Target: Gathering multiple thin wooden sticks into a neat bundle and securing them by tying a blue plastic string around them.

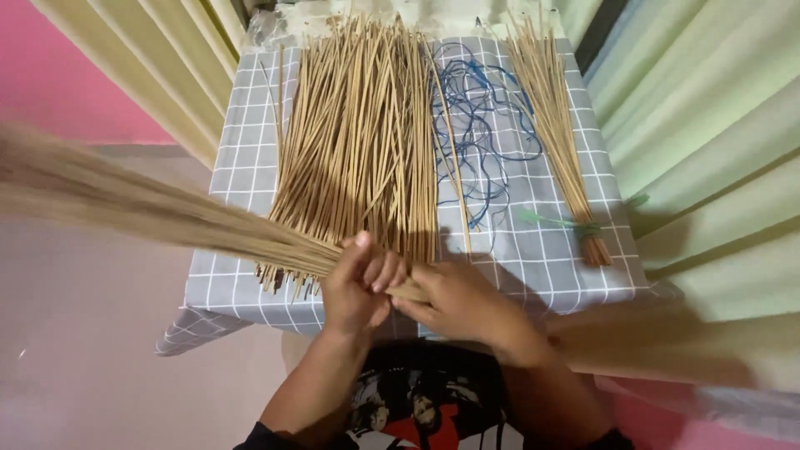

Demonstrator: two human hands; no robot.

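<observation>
My left hand (360,287) is closed around a thick bundle of thin tan sticks (125,204) near its butt end. The bundle fans out far to the left, blurred with motion. My right hand (454,302) grips the same bundle's short end just right of the left hand. Both hands hover over the near edge of a small table covered in a grey checked cloth (542,258). A large loose pile of the same sticks (362,142) lies spread on the cloth right behind my hands.
A tangle of blue string (479,125) lies right of the pile. A smaller stick bundle tied with green string (558,133) rests at the cloth's right side. Pale green curtains (708,150) hang at right, cream curtains at upper left, pink wall behind.
</observation>
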